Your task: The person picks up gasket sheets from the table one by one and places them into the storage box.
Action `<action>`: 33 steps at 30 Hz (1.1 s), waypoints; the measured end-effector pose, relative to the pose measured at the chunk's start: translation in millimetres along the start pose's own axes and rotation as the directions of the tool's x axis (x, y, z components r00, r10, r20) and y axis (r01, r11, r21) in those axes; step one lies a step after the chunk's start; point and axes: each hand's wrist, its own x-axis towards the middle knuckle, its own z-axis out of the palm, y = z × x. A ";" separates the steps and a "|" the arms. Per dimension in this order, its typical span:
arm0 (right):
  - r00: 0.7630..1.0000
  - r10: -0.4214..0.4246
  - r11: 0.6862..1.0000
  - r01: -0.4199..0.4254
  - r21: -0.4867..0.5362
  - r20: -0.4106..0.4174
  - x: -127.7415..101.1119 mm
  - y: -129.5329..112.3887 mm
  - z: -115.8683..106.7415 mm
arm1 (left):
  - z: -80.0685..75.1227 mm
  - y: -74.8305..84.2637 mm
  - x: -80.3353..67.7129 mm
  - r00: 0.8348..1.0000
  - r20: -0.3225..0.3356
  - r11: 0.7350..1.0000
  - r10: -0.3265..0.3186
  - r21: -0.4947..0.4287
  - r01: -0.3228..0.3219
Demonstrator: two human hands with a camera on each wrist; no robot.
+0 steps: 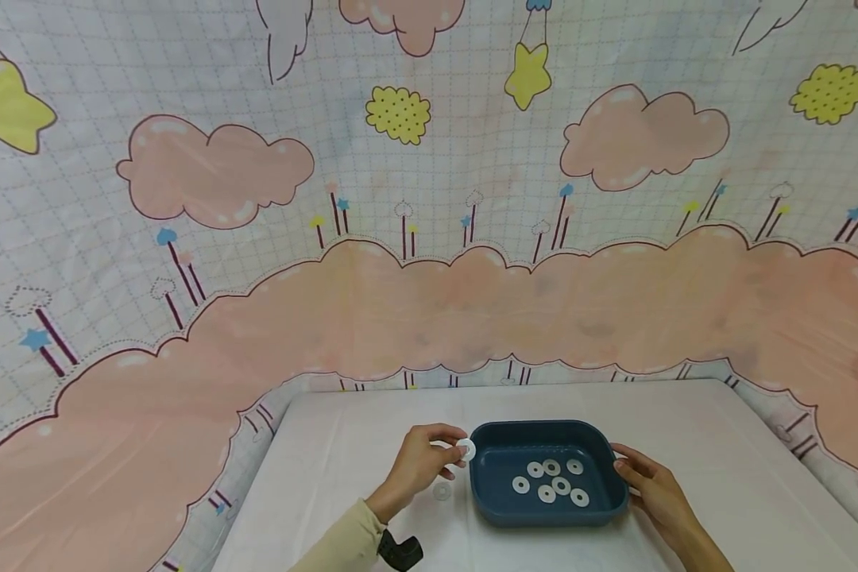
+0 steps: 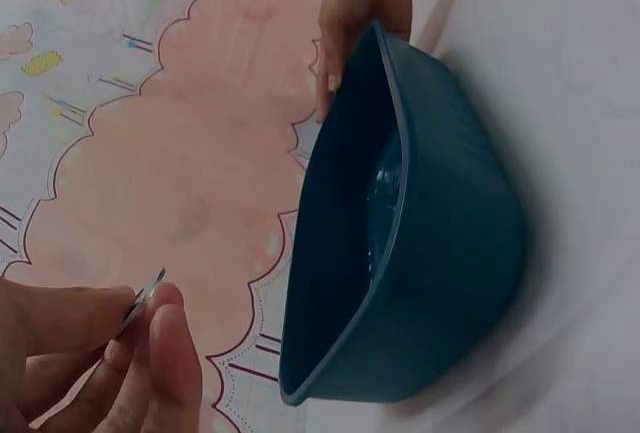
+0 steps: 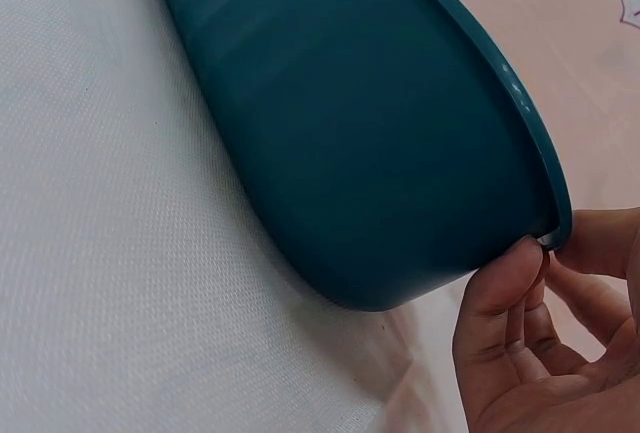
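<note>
In the head view, my left hand [image 1: 420, 462] pinches a white washer [image 1: 466, 450] between thumb and fingers, right by the left rim of a dark blue rectangular basin [image 1: 543, 519]. The left wrist view shows this washer [image 2: 143, 300] nearly edge-on at the fingertips, apart from the basin [image 2: 455, 213]. Several flat washers [image 1: 520, 485] with centre holes lie scattered on the basin floor, some overlapping. My right hand [image 1: 654, 491] holds the basin's right end, its thumb and fingers [image 3: 505, 278] pinching the rim in the right wrist view.
Another pale ring [image 1: 441, 492] lies on the white-covered table [image 1: 343, 445], left of the basin and below my left hand. A black device [image 1: 400, 550] is strapped at my left wrist, beside a beige sleeve [image 1: 343, 540]. Behind the table hangs a cartoon-printed cloth [image 1: 472, 310].
</note>
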 end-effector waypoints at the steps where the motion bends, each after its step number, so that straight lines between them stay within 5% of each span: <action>1: 1.000 0.000 1.000 0.000 -0.001 0.000 0.2 -0.2 0.0 | 2.1 0.7 0.6 1.000 0.002 1.000 0.000 -0.012 0.000; 22: 1.000 -0.002 1.000 0.002 -0.012 -0.003 0.2 -1.8 0.1 | 57.9 -5.8 27.3 0.998 -0.024 0.983 -0.054 -0.176 0.049; 28: 1.000 -0.001 1.000 0.001 -0.008 -0.003 -0.4 -1.7 0.1 | 73.0 -12.6 34.7 0.998 -0.018 0.985 -0.060 -0.164 0.056; 33: 1.000 0.000 1.000 0.000 -0.009 -0.001 -0.9 -2.4 0.2 | 82.4 -17.3 40.7 0.997 -0.064 0.997 -0.038 -0.067 0.034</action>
